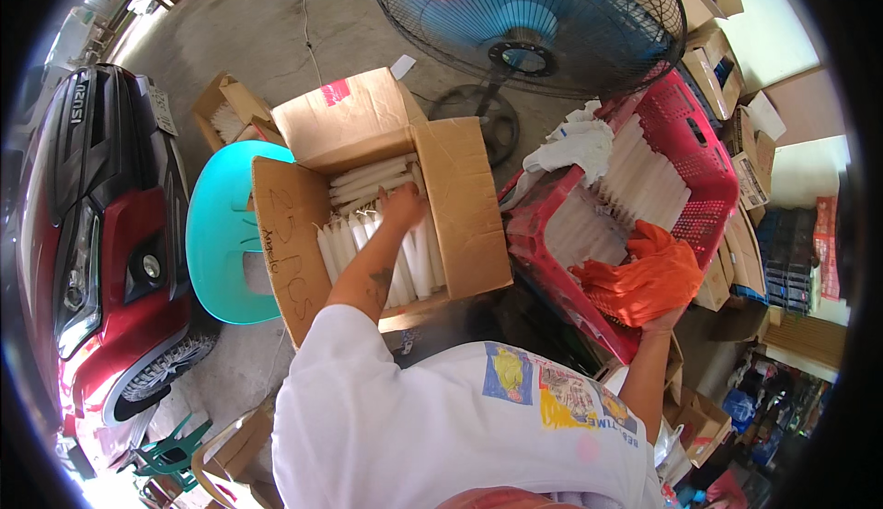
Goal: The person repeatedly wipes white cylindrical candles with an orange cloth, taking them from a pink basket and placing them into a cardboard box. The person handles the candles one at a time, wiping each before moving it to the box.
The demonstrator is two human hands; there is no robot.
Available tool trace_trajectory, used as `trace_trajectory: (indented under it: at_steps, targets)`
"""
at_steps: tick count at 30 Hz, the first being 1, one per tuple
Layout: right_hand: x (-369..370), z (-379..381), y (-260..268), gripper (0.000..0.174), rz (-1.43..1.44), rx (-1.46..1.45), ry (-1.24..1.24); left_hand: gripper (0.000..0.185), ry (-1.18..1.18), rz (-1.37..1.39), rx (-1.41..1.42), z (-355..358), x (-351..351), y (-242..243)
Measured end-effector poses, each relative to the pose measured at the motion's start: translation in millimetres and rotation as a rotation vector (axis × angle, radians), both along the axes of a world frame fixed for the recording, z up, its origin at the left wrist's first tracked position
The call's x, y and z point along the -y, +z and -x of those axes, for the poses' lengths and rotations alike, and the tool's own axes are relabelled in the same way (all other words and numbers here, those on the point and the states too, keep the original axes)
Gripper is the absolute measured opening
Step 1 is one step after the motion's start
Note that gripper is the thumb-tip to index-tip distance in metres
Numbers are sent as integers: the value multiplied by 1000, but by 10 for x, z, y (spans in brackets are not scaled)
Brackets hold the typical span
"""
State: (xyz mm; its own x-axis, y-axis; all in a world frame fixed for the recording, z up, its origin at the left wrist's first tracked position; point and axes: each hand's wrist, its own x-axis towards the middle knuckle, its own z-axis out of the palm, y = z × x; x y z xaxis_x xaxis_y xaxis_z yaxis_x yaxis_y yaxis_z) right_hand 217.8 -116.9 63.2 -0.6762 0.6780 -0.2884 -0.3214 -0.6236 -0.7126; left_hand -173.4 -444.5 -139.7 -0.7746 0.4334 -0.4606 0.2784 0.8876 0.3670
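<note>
My left hand (pixel 403 207) reaches into an open cardboard box (pixel 469 212) and touches the white candles (pixel 345 240) inside. Its fingers are bent and partly hidden, so whether they grip a candle is unclear. The nearer candles stand in a row with wicks up, while others lie flat towards the box's far side. At the right, my right hand (pixel 662 321) holds the lower edge of a crumpled orange cloth (pixel 638 278), which covers part of that hand. The cloth lies over the near end of a red plastic crate (pixel 700 164) containing rows of white candles (pixel 638 164).
A teal plastic chair (pixel 224 233) sits under the box's left side. Beyond the box and crate stands a large fan (pixel 528 57). A red vehicle (pixel 127 254) is at the left. White cloth (pixel 572 143) hangs on the crate's rim; cardboard boxes (pixel 714 71) line the right wall.
</note>
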Motion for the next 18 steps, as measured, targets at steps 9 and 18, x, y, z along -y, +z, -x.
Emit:
trace_trajectory:
  at_steps: [9, 18]
  targets:
    - [20, 68, 46, 56, 14, -6, 66, 37, -19, -201, -312, -812, 191, -30]
    - [-13, -16, -70, 57, -47, 7, 34, 39, -415, 103, 199, 481, -200, -348]
